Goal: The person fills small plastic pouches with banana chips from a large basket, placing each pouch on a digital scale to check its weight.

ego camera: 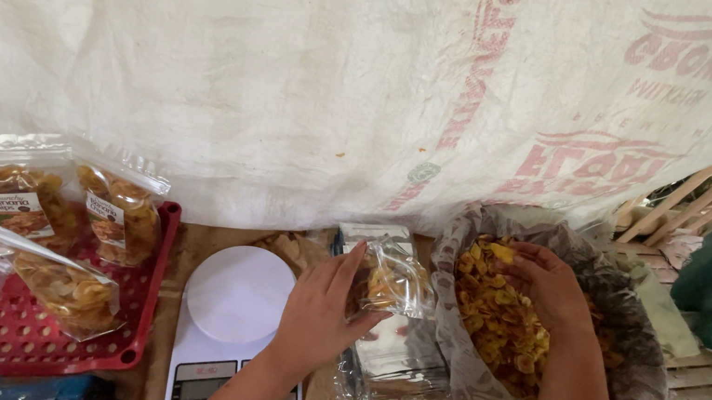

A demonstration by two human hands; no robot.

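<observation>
The left hand (316, 312) grips a clear pouch (391, 281) steady; the right hand (555, 286) cups chips (496, 329), best released directly over its mouth.

Left hand (320, 312): forearm enters from 6 o'clock, wrist straight, palm down, fingers (347, 269) extended toward 1 o'clock, thumb pinching at 3 o'clock. Right hand (550, 285): forearm rises from 5 o'clock, wrist bent, back of hand up, fingers curled toward 9 o'clock, cupped.
</observation>
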